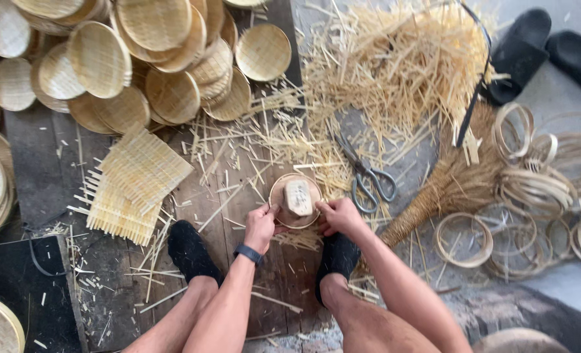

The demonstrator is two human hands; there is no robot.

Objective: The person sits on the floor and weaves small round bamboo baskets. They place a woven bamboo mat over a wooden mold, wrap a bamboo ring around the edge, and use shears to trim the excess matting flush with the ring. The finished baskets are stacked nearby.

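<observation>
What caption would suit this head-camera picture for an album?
Both hands, left hand and right hand, grip a small round woven tray with a wooden block on it, scissors nearby.

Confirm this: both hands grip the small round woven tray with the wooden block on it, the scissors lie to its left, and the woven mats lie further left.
One detail is wrong. In the head view the scissors lie to the right of the round woven tray, not the left. Both the left hand and right hand grip it, the wooden block sits on it, and the woven mats lie further left.
</observation>
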